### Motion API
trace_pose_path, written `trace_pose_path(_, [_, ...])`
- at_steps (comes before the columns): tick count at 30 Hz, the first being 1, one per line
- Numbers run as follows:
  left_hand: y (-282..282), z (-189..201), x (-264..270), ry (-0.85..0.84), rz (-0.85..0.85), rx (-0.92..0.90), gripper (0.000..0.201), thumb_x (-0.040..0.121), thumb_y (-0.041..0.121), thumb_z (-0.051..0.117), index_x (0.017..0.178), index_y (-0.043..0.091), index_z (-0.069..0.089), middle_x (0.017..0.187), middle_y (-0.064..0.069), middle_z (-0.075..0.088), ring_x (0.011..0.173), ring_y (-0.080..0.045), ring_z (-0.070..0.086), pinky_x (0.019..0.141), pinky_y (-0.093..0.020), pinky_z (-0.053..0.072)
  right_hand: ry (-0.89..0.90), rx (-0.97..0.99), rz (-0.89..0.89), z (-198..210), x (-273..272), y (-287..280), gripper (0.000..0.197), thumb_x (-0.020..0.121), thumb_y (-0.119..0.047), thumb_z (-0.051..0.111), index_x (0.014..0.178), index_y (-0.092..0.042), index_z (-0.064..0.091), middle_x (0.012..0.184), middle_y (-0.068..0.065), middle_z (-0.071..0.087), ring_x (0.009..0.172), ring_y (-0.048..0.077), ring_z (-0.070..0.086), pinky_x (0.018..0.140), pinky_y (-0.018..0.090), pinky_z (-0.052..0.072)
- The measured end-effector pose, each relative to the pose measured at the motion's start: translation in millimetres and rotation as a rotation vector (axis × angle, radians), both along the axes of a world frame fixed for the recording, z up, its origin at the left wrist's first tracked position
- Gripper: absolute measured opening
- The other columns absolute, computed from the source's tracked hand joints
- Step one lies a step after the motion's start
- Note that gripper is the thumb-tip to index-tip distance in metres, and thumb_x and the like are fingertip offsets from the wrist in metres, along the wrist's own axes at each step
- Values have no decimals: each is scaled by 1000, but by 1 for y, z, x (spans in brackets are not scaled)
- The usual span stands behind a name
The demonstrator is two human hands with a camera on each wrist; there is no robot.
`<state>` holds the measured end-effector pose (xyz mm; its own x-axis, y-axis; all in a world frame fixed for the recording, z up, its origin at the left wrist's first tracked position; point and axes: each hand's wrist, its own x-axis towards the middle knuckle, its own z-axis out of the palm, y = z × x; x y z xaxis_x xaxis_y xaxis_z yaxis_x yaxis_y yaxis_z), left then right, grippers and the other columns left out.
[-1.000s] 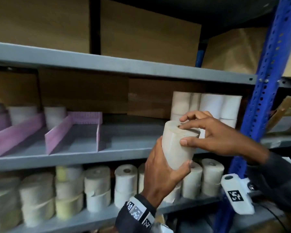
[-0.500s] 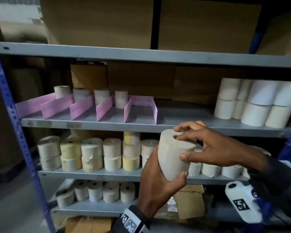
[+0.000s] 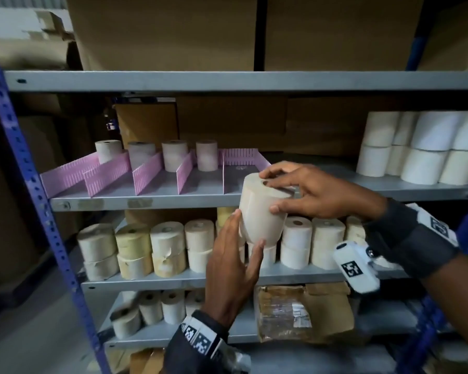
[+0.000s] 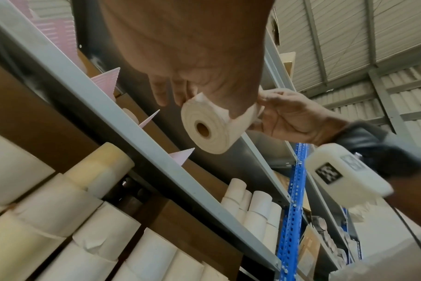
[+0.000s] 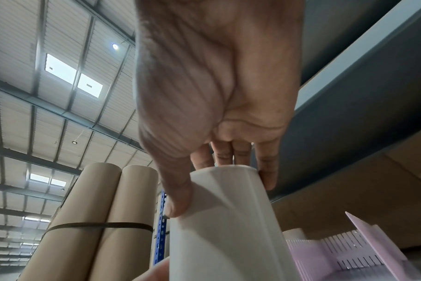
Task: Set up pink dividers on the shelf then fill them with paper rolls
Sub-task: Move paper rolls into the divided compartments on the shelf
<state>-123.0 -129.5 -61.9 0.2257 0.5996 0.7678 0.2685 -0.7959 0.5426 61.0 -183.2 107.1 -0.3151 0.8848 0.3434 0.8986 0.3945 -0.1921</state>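
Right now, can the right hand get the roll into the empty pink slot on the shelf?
Probably yes. The right hand holds the paper roll just in front of the empty slot, whose front looks open.

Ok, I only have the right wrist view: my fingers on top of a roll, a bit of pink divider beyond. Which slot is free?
Observer: The rightmost slot of the pink dividers shows no roll; four rolls stand at the back of the slots to its left, one in each.
Operator: Is the roll over the shelf?
Observer: No. The paper roll is in the air in front of the shelf edge, roughly upright.
Operator: Is the other hand on it?
Observer: Yes. The left hand rests against its lower end, fingers nearly straight; the right hand grips the top.
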Motion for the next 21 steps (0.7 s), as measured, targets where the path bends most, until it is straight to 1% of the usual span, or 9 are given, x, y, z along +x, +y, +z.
trace_pose_path(2, [5,-3,2,12,37,100,60,98,29,63,149,5,45,152,-10,51,140,-21,49,112,-39,45,-21,16,-36,8,-1,15,46,88,-32,71,129,-11,65,145,-1,48,132,10,44,109,35,42])
trace_pose_path(4, [9,-8,7,77,65,187,61,98,32,58,150,4,45,155,-11,47,142,-23,46,113,-39,44,-35,31,-65,12,2,30,43,89,-31,71,127,-11,67,145,0,48,131,11,44,108,33,42])
trace_pose_path(6, [14,-9,12,165,44,244,63,98,35,58,151,5,44,158,-10,42,145,-24,42,112,-44,44,-43,47,-73,14,7,47,39,90,-31,70,124,-11,69,144,2,48,130,13,45,106,32,42])
trace_pose_path(8, [24,-8,20,262,43,283,65,97,38,58,152,6,43,161,-11,38,149,-26,37,114,-48,41,-47,28,-86,15,12,63,39,90,-32,69,123,-12,69,144,2,48,130,15,46,105,37,44])
trace_pose_path(10, [34,-5,28,370,62,277,70,97,43,55,154,6,40,164,-11,32,153,-26,29,118,-51,35,-66,10,-101,16,17,79,40,91,-34,68,125,-12,68,144,1,47,130,16,45,103,40,47])
trace_pose_path(14, [61,-2,42,498,91,191,78,98,58,41,160,12,26,170,-2,17,158,-18,10,125,-48,21,-102,-16,-102,15,28,110,41,92,-34,66,125,-10,67,143,3,47,129,15,45,103,36,44])
trace_pose_path(16, [74,-4,49,494,100,183,79,98,59,40,160,12,27,170,-1,18,158,-17,10,126,-48,20,-107,-30,-100,14,35,123,40,93,-33,66,124,-10,67,143,3,47,128,15,46,104,36,43])
trace_pose_path(19, [89,-8,61,484,116,174,79,97,58,41,159,11,31,168,-2,23,157,-19,16,125,-48,22,-126,-45,-80,11,45,144,39,93,-33,65,123,-9,67,142,3,48,128,14,45,99,24,37])
trace_pose_path(21, [99,-10,69,473,133,166,79,97,59,41,159,11,30,169,-2,21,157,-19,14,126,-47,19,-138,-55,-58,12,52,159,38,94,-33,64,124,-9,67,142,3,49,128,11,45,98,21,34])
